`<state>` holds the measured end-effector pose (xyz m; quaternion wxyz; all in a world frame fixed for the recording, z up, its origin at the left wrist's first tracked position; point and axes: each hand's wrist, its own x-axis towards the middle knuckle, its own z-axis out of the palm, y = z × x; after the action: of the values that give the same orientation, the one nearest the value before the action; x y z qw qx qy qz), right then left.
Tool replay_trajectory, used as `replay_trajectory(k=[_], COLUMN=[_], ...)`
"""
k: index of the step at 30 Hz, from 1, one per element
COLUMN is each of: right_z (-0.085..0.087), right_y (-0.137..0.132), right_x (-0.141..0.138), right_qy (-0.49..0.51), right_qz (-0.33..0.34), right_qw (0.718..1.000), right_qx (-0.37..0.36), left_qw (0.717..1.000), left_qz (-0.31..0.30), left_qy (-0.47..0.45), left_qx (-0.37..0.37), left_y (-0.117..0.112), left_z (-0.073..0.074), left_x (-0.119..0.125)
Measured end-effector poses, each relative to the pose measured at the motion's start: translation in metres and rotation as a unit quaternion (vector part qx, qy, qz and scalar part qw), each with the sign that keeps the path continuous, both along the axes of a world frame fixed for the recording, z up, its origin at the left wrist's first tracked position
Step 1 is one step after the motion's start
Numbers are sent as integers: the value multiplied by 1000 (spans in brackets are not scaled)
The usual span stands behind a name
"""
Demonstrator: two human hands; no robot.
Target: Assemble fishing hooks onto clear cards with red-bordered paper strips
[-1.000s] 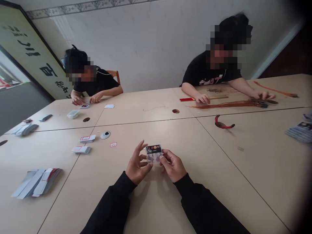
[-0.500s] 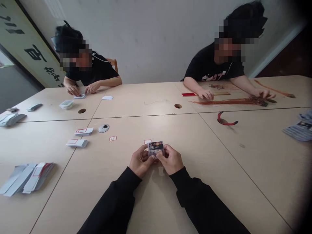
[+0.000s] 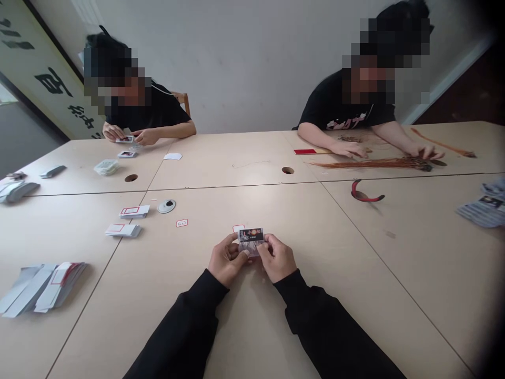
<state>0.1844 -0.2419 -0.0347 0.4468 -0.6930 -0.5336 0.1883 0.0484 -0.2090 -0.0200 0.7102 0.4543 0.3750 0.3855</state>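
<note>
Both my hands are close together above the table's near part. My left hand (image 3: 226, 260) and my right hand (image 3: 277, 258) pinch a small transparent plastic packet (image 3: 250, 242) from either side. Its top carries a dark printed card, and my fingers hide its lower part. Just behind it, a small red-outlined paper label (image 3: 238, 228) lies on the beige table (image 3: 252, 202), close to my fingertips but not held.
Stacks of red-outlined white cards (image 3: 134, 211) and grey-white bundles (image 3: 43, 287) lie to my left. A red-handled tool (image 3: 365, 195) and striped packets (image 3: 483, 211) lie to my right. Two co-workers sit opposite; one handles orange strands (image 3: 374, 164).
The view has tilted level and shifted. My hands have come lower and closer, with my left fingers now closed on the packet. The far co-workers' hands have shifted slightly.
</note>
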Motion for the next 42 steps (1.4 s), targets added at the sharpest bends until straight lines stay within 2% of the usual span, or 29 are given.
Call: replay_trajectory(k=[5,12,15,20,23,29,35,42], right_z=[3,-3,1,10,9,3,6,4], right_y=[-2,0,-2,-5,-4,1,-2,-1], right_x=[-2,1,3,13,18,19,18,16], right_qy=[17,6,86,210,205,168,171,170], right_qz=[-7,8,-21,-95,-93,-97,-76,-83], right_qw=[1000,1000,996,973,974,980,982,980], right_qx=[-12,-4,-3,-14,-23,53,12,69], left_qw=[1000,1000,1000,999,999,999,999,999], left_qz=[-4,2,10,12,19,17,24,23], left_qy=[-6,-5,-14,-22,-18,-15,-12,-21], left_qx=[6,-10,-22,-36,-37,-27,-28,-22], left_y=[0,2,4,8,7,6,6,6], left_z=[1,-1,-1,-2,-2,0,0,-1], left_x=[0,-1,-3,-5,-6,-5,-4,-4])
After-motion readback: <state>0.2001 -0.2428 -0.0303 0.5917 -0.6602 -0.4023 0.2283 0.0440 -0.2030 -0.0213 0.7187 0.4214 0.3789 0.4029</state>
